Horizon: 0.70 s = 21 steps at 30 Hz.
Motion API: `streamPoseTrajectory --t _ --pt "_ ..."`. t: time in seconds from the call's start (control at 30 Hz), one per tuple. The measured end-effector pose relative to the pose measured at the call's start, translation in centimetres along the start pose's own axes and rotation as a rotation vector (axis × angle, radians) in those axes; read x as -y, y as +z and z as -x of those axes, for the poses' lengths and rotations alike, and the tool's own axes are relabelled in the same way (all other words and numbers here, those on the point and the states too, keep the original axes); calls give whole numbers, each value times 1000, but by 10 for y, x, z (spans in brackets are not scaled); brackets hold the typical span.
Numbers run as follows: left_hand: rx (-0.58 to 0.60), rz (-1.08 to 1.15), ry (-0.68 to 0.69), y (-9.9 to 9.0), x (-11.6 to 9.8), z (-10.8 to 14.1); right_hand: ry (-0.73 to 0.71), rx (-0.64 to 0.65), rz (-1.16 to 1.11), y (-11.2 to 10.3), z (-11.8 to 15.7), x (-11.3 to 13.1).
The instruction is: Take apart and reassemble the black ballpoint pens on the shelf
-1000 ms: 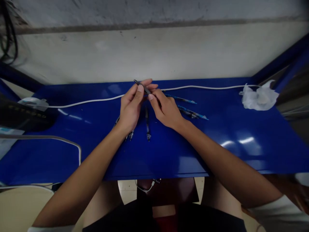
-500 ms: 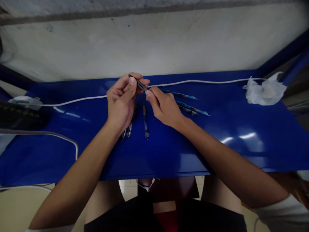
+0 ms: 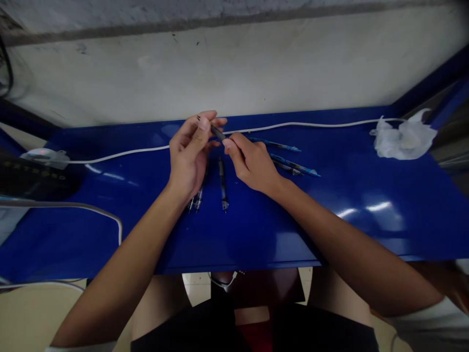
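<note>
Above the blue table (image 3: 256,230), a dark pen (image 3: 218,133) is held between my two hands. My left hand (image 3: 190,154) pinches its upper left part between thumb and fingers. The other end of the pen is gripped by my right hand (image 3: 252,161), whose curled fingers hide it. Below the hands, a clear-barrelled pen (image 3: 223,186) with a dark grip lies on the table. Further pens (image 3: 198,199) lie next to it, partly covered by my left hand. Several blue and dark pens (image 3: 295,164) lie beyond my right hand.
A white cable (image 3: 304,124) runs along the back of the table below the wall. At the far right sits a crumpled white plastic bag (image 3: 403,139). On the left stand a black object with lettering (image 3: 36,176) and a second cable (image 3: 106,212).
My left hand has turned slightly and shifted a little to the right along the pen. The right hand keeps its hold almost in place. The view has moved slightly.
</note>
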<state>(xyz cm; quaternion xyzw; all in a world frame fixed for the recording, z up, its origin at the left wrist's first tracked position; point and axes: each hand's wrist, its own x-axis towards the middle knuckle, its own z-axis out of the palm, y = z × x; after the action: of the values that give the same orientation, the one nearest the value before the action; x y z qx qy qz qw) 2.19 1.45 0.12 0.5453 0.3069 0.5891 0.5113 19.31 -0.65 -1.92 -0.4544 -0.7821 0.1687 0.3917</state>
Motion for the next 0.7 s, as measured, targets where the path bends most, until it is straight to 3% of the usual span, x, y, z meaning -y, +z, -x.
streamPoseTrajectory --t 0.1,0.3,0.5,0.7 --pt "67 -36 14 -1 0 2 -13 -28 -19 0 0 -1" --pt "-33 -87 66 -5 9 -2 -19 -6 -7 0 0 -1" --pt "66 -52 14 -3 3 0 -28 -53 -19 1 0 -2" --pt "-12 -96 49 -3 9 -2 -34 -21 -1 2 0 -3"
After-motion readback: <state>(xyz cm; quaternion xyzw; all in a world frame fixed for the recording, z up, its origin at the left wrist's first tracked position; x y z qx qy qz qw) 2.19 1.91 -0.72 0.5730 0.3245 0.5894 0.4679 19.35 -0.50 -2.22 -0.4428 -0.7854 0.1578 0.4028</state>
